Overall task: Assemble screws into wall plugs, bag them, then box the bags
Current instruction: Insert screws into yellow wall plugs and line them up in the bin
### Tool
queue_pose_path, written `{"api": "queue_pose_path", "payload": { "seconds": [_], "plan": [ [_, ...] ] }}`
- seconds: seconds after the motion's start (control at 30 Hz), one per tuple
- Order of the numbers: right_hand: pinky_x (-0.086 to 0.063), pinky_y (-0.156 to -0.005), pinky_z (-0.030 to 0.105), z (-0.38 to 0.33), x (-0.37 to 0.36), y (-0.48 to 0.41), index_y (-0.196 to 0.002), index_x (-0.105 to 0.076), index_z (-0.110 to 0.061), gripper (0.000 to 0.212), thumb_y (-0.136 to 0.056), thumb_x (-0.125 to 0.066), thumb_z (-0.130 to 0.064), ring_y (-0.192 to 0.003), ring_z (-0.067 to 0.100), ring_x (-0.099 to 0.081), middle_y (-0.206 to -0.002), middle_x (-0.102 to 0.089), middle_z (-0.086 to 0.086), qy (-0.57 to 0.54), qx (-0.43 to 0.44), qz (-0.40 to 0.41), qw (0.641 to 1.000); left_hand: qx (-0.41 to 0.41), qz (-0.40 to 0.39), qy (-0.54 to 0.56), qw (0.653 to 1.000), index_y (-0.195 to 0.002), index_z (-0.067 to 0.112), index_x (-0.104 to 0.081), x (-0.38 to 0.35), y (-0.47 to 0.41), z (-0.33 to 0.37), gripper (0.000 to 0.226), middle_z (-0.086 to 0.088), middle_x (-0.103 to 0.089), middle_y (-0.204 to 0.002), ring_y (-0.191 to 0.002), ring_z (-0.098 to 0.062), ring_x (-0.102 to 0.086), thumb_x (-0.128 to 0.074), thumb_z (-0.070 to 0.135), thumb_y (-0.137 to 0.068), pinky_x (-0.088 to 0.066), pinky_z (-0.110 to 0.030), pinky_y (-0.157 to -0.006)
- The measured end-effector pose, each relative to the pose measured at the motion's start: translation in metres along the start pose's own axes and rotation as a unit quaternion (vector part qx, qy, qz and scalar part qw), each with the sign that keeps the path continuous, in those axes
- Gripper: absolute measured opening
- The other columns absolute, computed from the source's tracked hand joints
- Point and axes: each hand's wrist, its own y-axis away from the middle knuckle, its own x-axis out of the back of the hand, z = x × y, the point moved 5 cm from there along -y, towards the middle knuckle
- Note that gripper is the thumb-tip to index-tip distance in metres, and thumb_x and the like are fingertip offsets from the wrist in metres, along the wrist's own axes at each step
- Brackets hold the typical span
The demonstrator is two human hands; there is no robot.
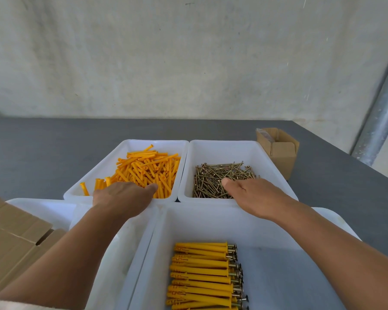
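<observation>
Loose orange wall plugs [148, 168] fill a white bin [130, 146] at the back left. Brass screws [220, 177] lie heaped in the white bin [224, 148] to its right. My left hand [123, 198] reaches into the plug bin, its fingers down among the plugs and hidden behind the back of the hand. My right hand [253, 195] reaches into the screw bin, its fingers hidden too, thumb out to the left. Close to me, a large white bin [211, 220] holds a neat row of assembled plugs with screws [202, 276].
A small open cardboard box [278, 148] stands at the back right on the dark grey table [43, 153]. Flat cardboard [11, 238] lies at the left, partly over another white bin [43, 206]. A metal pipe [381, 113] runs down the wall at the right.
</observation>
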Motion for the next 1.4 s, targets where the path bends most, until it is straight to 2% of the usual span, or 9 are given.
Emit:
{"api": "queue_pose_path", "payload": {
  "seconds": [0.07, 0.17, 0.53, 0.67, 0.83, 1.03, 1.2, 1.3, 1.4],
  "plan": [
    [-0.040, -0.099, 0.041, 0.001, -0.004, -0.002, -0.129, -0.060, -0.032, 0.076, -0.093, -0.006, -0.072, -0.125, 0.025, -0.050, -0.133, -0.060, 0.000, 0.018, -0.018, -0.035, 0.999, -0.003, 0.002, 0.000, 1.000, -0.094, 0.024, -0.064, 0.000, -0.001, 0.000, 0.070, -0.002, -0.061, -0.123, -0.109, -0.023, -0.053, -0.017, 0.076, -0.089, -0.037, -0.043, -0.092],
    [-0.039, -0.091, 0.041, 0.001, -0.010, -0.005, -0.142, -0.049, -0.039, 0.083, -0.087, 0.000, -0.078, -0.128, 0.024, -0.048, -0.138, -0.056, -0.002, 0.070, -0.018, -0.065, 0.995, -0.004, 0.007, 0.012, 1.000, -0.070, 0.021, -0.053, 0.001, -0.002, 0.000, 0.066, -0.002, -0.060, -0.104, -0.091, -0.021, -0.048, -0.019, 0.075, -0.089, -0.039, -0.042, -0.089],
    [-0.040, -0.080, 0.038, -0.001, -0.012, -0.004, -0.125, -0.058, -0.048, 0.069, -0.089, -0.006, -0.077, -0.116, 0.021, -0.054, -0.119, -0.063, -0.006, 0.085, 0.008, -0.055, 0.995, -0.040, 0.050, 0.060, 0.996, -0.064, 0.017, -0.058, 0.006, 0.000, 0.004, 0.060, 0.000, -0.055, -0.075, -0.074, -0.017, -0.051, -0.032, 0.062, -0.095, -0.038, -0.031, -0.067],
    [-0.042, -0.069, 0.033, 0.000, -0.008, -0.003, -0.071, -0.057, -0.033, 0.059, -0.092, -0.021, -0.074, -0.083, 0.014, -0.059, -0.080, -0.061, -0.008, 0.054, 0.021, -0.006, 0.998, -0.052, 0.083, 0.065, 0.993, -0.067, 0.017, -0.060, 0.012, 0.003, 0.007, 0.055, 0.001, -0.054, -0.072, -0.068, -0.014, -0.048, -0.036, 0.057, -0.096, -0.033, -0.029, -0.058],
    [-0.038, -0.057, 0.028, -0.001, -0.003, 0.000, -0.055, -0.046, -0.022, 0.057, -0.094, -0.040, -0.063, -0.057, 0.011, -0.050, -0.055, -0.049, -0.008, 0.013, 0.044, 0.052, 0.998, -0.057, 0.118, 0.093, 0.987, -0.061, 0.019, -0.058, 0.018, 0.009, 0.008, 0.056, 0.002, -0.054, -0.065, -0.064, -0.013, -0.048, -0.040, 0.061, -0.094, -0.028, -0.027, -0.052],
    [-0.035, -0.057, 0.029, -0.005, 0.003, 0.000, -0.053, -0.044, -0.019, 0.049, -0.095, -0.054, -0.044, -0.054, 0.012, -0.043, -0.052, -0.044, -0.006, -0.029, 0.074, 0.080, 0.994, -0.043, 0.077, 0.126, 0.988, -0.077, 0.017, -0.074, 0.020, 0.009, 0.007, 0.060, 0.000, -0.061, -0.068, -0.065, -0.010, -0.052, -0.043, 0.067, -0.090, -0.033, -0.025, -0.052],
    [-0.046, -0.065, 0.023, -0.006, 0.005, 0.003, -0.076, -0.071, -0.025, 0.022, -0.091, -0.061, -0.037, -0.073, 0.004, -0.061, -0.075, -0.067, -0.014, -0.087, 0.063, 0.019, 0.994, -0.106, 0.005, 0.135, 0.985, -0.092, 0.020, -0.075, 0.022, 0.016, 0.016, 0.059, 0.001, -0.068, -0.088, -0.079, -0.008, -0.053, -0.043, 0.070, -0.087, -0.038, -0.023, -0.062],
    [-0.054, -0.079, 0.024, -0.008, 0.007, 0.005, -0.088, -0.077, -0.028, 0.015, -0.090, -0.062, -0.031, -0.087, 0.000, -0.065, -0.086, -0.069, -0.024, -0.113, 0.066, -0.010, 0.991, -0.164, -0.035, 0.111, 0.980, -0.094, 0.022, -0.071, 0.027, 0.025, 0.026, 0.039, 0.007, -0.061, -0.089, -0.085, -0.009, -0.050, -0.050, 0.054, -0.090, -0.034, -0.020, -0.062],
    [-0.055, -0.079, 0.023, -0.010, 0.008, 0.006, -0.091, -0.077, -0.030, 0.017, -0.092, -0.060, -0.027, -0.086, 0.004, -0.067, -0.090, -0.073, -0.018, -0.113, 0.071, -0.005, 0.991, -0.184, -0.055, 0.114, 0.975, -0.094, 0.028, -0.068, 0.032, 0.029, 0.029, 0.012, 0.016, -0.055, -0.084, -0.088, -0.010, -0.050, -0.056, 0.031, -0.090, -0.033, -0.020, -0.062]
  ]
}}
